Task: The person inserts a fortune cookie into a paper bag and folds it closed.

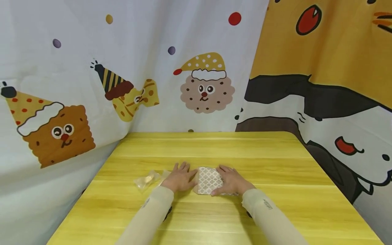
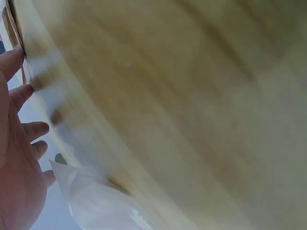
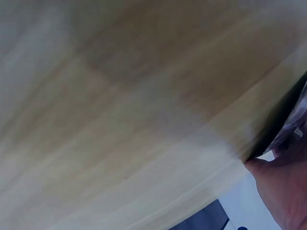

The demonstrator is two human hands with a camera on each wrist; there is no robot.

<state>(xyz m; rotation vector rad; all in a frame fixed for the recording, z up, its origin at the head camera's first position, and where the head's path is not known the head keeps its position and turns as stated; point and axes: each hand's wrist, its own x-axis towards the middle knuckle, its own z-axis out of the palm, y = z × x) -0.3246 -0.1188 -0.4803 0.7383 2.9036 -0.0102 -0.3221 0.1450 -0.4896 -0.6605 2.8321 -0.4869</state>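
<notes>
Packet [image 1: 208, 180] lies under right hand [image 1: 231, 181], touching left hand [image 1: 179, 179] (both spread apart).

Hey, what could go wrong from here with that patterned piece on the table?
The patterned piece might crease or slide, since the right grip lies across it. The clear plastic sits close beside the left grip, so a sideways move could brush it away.
</notes>
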